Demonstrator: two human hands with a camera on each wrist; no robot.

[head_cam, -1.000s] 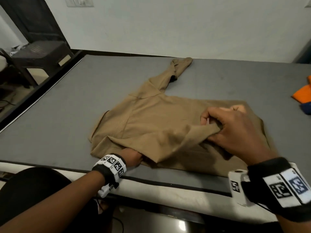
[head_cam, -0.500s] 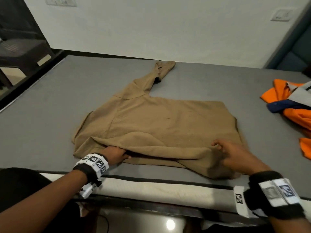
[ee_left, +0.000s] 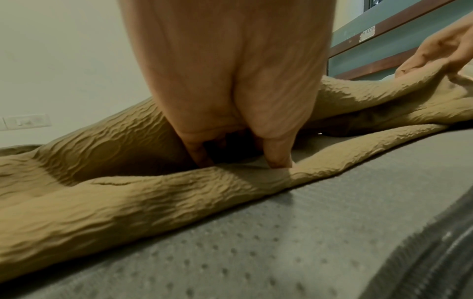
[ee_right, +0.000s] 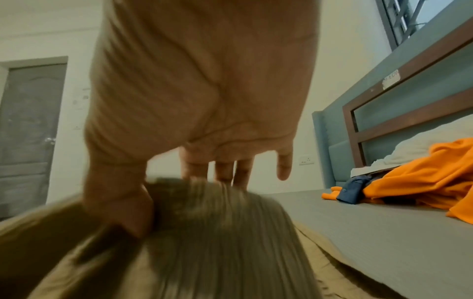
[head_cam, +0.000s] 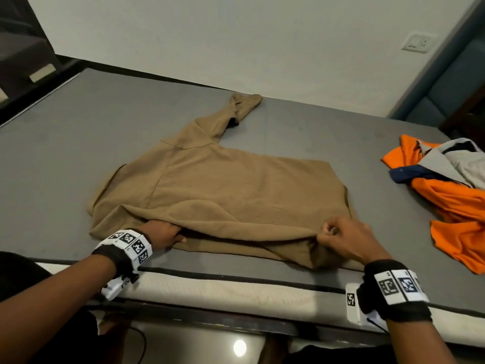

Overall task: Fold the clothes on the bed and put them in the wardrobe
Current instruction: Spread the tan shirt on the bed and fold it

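Tan ribbed top (head_cam: 223,190) flat on grey bed (head_cam: 78,132), near edge folded over, one sleeve stretched away

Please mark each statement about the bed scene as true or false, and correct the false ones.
1. The tan textured knit sweater lies on the grey mattress. True.
2. The right hand pinches the sweater's folded edge. True.
3. The left hand rests on the orange garment. False: it is tucked under a fold of the sweater.
4. Both sleeves are folded in. False: one sleeve stretches toward the wall.
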